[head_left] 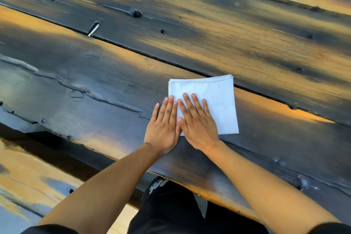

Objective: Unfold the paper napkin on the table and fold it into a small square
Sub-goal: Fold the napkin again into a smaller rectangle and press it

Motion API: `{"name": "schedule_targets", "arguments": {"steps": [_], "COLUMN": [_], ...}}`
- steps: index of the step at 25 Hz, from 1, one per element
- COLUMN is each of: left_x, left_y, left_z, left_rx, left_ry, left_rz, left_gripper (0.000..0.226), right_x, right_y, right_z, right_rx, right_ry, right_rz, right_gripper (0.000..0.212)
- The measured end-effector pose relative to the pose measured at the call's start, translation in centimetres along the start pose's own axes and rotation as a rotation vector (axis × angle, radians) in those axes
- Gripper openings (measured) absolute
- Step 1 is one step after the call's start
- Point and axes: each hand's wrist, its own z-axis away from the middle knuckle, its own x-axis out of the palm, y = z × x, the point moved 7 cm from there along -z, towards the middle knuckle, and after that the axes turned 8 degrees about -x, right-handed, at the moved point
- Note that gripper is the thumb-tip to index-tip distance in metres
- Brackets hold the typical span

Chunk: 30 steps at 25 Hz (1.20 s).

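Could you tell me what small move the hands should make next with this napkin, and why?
Probably lift the stacked edges at the far side and open the top layer. The napkin lies folded in a square on the table, with the left hand and right hand flat on its near left corner, gripping nothing.

The napkin (210,100) sits folded on the worktop (95,81), close to its near edge. Left hand (164,125) lies flat over the napkin's left edge, right hand (197,121) just beside it on the near-left corner.

A single head-worn camera looks forward and steeply down from above the person's lap, close over the near edge of the plank surface (79,74), which runs tilted diagonally across the wide-angle frame.
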Motion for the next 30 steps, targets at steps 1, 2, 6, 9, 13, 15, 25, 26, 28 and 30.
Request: {"name": "schedule_targets", "arguments": {"steps": [1, 2, 6, 9, 13, 15, 25, 26, 28, 30], "left_x": [0.0, -0.1, 0.0, 0.0, -0.8, -2.0, -3.0, -3.1, -3.5, -3.7], "left_y": [0.1, 0.1, 0.0, 0.1, -0.3, -1.0, -0.3, -0.2, 0.2, 0.6], "left_z": [0.0, 0.0, 0.0, 0.0, -0.1, 0.3, 3.7, 3.7, 4.0, 4.1], "left_rx": [0.003, 0.007, 0.0, 0.002, 0.033, 0.053, 0.485, 0.493, 0.516, 0.52], "left_ry": [-0.003, -0.01, -0.021, -0.048, -0.046, 0.032, 0.213, 0.231, 0.292, 0.341], "left_rz": [-0.002, -0.004, -0.007, -0.005, 0.138, 0.291, 0.171, 0.153, 0.128, 0.109], "left_gripper": [0.067, 0.068, 0.07, 0.07, 0.07, 0.067, 0.022, 0.022, 0.021, 0.022], "right_x": [0.0, -0.1, -0.4, -0.6, -1.8, -3.1, -4.2, -4.3, -4.7, -4.8], "right_y": [1.2, 2.6, 8.2, 9.4, 9.4, 10.4, 12.4, 12.3, 11.8, 11.0], "right_z": [0.6, 1.3, 4.8, 5.6, 6.4, 8.2, 11.1, 11.0, 11.1, 11.0], "right_rx": [0.003, 0.01, 0.065, 0.087, 0.043, -0.01, -0.151, -0.167, -0.206, -0.261], "right_ry": [-0.007, -0.004, 0.001, 0.017, 0.11, 0.23, 0.214, 0.228, 0.279, 0.321], "right_rz": [0.02, 0.038, 0.057, 0.013, -0.121, -0.154, -0.148, -0.133, -0.089, -0.036], "right_gripper": [0.066, 0.067, 0.07, 0.071, 0.062, 0.049, 0.027, 0.025, 0.019, 0.014]}}
